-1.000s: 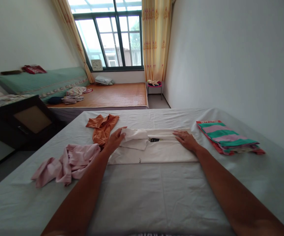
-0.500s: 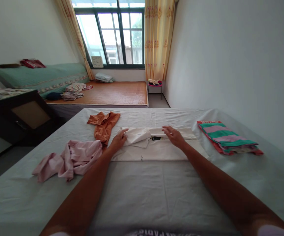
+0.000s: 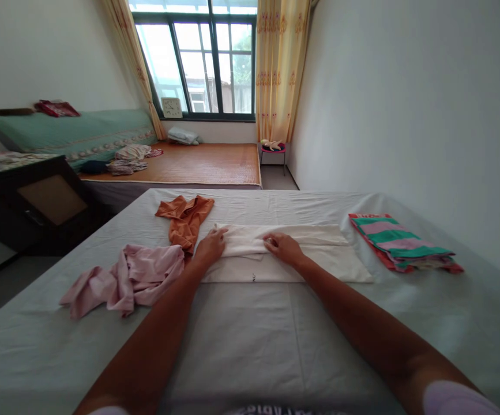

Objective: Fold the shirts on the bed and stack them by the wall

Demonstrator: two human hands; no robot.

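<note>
A white shirt [image 3: 319, 263] lies in a long folded strip across the bed, with small dark print near its front edge. At its left end is my left hand [image 3: 211, 245], fingers closed on the cloth. My right hand [image 3: 285, 248] rests over the middle of the strip, its fingertips pinched together on the top layer. Left of the shirt are a crumpled orange garment [image 3: 184, 219] and a rumpled pink garment [image 3: 146, 274], both untouched.
A folded stack of clothes [image 3: 399, 239], green and pink striped on top, lies at the right. The pale bed sheet [image 3: 250, 334] spreads beneath everything. Beyond are another bed with a brown mat [image 3: 206, 161], a dark cabinet [image 3: 29, 196] and a small stool [image 3: 273, 150].
My right hand has moved left and closed on the cloth. The upper layer now lies flatter and covers the black label that showed before. My left hand stays at the left end.
</note>
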